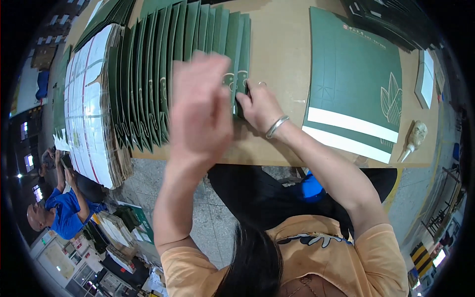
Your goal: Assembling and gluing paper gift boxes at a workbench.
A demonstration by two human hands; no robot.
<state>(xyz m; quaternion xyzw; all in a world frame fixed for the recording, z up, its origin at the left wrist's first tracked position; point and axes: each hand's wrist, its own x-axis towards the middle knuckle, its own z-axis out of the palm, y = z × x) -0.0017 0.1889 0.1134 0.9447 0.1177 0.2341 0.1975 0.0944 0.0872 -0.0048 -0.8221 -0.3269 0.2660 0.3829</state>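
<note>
A row of green folded paper bags [163,74] stands packed on edge along the left half of the table. At the right end of that row, my right hand [260,105], with a silver bangle at its wrist, grips the edge of the last green paper bag [244,54] between thumb and fingers. My left hand [200,111] is raised over the row and smeared by motion. Its fingers cannot be made out, and it hides part of the bags beneath. To the right lie flat green printed sheets [354,74] with two white strips and a gold leaf outline.
A squeeze bottle [415,138] with a pointed nozzle lies by the table's right edge. A white wrapped bundle [91,109] borders the row on the left. Dark stacked pieces [391,22] occupy the far right corner. A person in blue [69,213] is at the far left.
</note>
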